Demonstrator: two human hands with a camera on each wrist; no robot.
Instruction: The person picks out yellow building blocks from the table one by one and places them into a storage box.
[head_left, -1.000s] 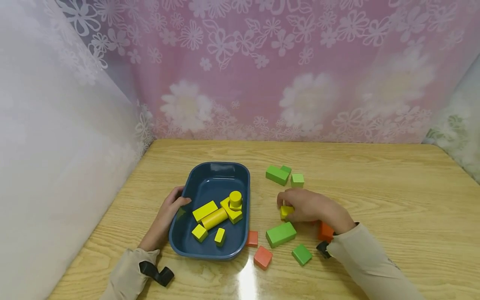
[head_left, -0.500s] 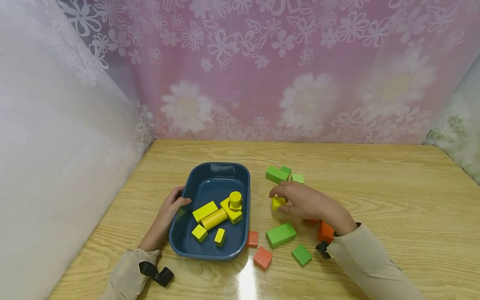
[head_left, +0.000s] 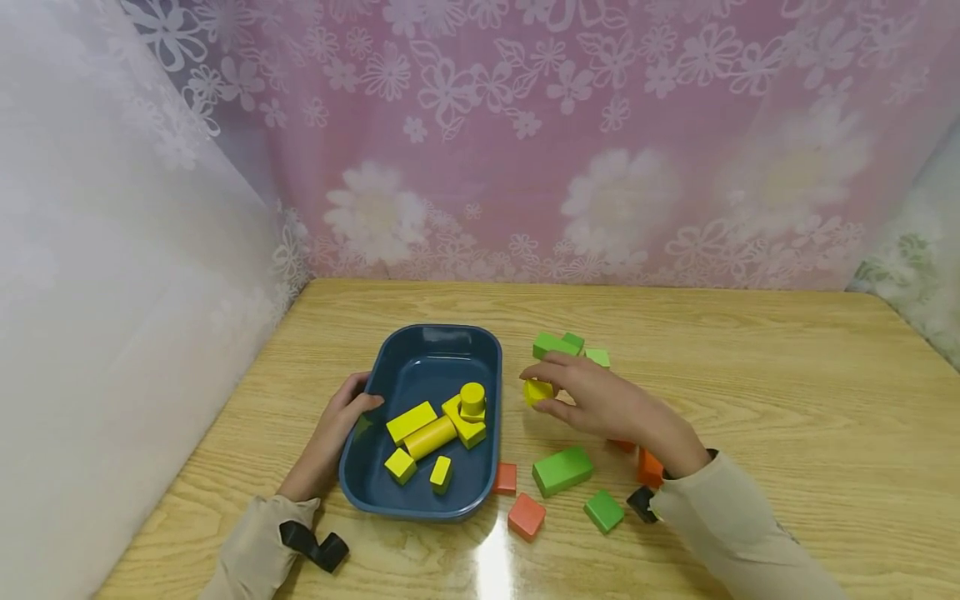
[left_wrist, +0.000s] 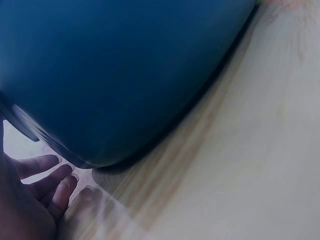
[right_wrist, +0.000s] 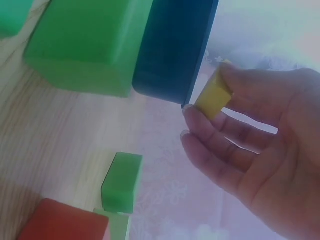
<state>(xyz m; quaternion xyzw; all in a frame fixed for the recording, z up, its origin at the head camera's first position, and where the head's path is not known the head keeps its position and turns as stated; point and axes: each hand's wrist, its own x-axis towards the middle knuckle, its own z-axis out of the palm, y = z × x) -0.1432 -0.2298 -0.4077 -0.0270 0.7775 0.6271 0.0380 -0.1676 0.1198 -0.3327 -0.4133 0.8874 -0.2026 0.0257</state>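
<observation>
In the head view, a dark blue plastic basin [head_left: 420, 337] stands on the left of the table with several yellow blocks [head_left: 430, 437] inside. My left hand [head_left: 337, 421] grips the basin's left side, thumb over the rim and fingers outside; in the left wrist view those fingers [left_wrist: 52, 182] lie by the basin's outer wall [left_wrist: 115, 75]. My right hand [head_left: 600, 396] pinches a small yellow block [head_left: 538, 392] between thumb and fingers, raised above the table to the right of the basin. The right wrist view shows the yellow block [right_wrist: 215, 97] clear of the table.
Behind the right hand lie green blocks [head_left: 555, 344]. In front are a large green block [head_left: 562, 471], a smaller green cube [head_left: 603, 510] and a red block [head_left: 527, 516]. Another red block [head_left: 506, 478] touches or nearly touches the basin; an orange-red block [head_left: 649, 468] sits by the right wrist.
My right hand has lifted the small yellow block and carried it left and away from me, closer to the basin. The left hand and the basin have stayed in place.
</observation>
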